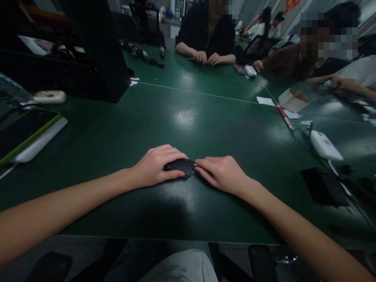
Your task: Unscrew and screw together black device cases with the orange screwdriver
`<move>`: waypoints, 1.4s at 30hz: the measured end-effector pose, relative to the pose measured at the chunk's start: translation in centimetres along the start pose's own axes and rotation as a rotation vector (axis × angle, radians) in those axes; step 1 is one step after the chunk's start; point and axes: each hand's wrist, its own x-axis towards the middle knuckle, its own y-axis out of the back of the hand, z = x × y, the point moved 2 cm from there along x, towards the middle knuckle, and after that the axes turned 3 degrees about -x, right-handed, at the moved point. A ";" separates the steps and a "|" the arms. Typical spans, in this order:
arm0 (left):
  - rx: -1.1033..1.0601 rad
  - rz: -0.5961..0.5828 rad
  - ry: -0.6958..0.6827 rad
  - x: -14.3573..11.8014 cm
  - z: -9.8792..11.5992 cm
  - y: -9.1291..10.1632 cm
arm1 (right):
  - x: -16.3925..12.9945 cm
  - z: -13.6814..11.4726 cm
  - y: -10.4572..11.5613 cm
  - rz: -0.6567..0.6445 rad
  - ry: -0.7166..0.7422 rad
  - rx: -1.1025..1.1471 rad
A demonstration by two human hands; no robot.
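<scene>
A small flat black device (pixel 181 166) lies on the dark green table (pixel 188 117), near its front edge. My left hand (pixel 155 166) covers its left part, with the fingers curled over and gripping it. My right hand (pixel 221 172) rests on the table just to its right, and the fingertips pinch the device's right end, where a small metal part shows. Both forearms reach in from the bottom corners.
A green-edged tablet (pixel 26 135) lies at the left and a big black box (pixel 96 51) at the back left. At the right are a white device with cable (pixel 324 145), a black phone (pixel 323 186) and a cardboard box (pixel 292 100). Other people sit at the far side.
</scene>
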 end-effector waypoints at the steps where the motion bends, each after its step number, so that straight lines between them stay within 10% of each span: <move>1: 0.005 0.000 0.002 0.0 0.0 0.0 | 0.2 0.2 0.3 0.005 0.025 -0.061; 7: 0.010 0.005 -0.008 -0.1 -0.1 0.0 | 2.0 0.5 -0.1 0.026 0.187 -0.284; 19: -0.109 -0.064 -0.014 -0.4 -1.8 1.8 | 0.7 1.9 -0.7 -0.026 0.007 -0.029; 42: -0.156 -0.014 0.055 -0.5 -3.2 1.9 | 2.4 -0.8 -0.1 -0.106 -0.233 -0.324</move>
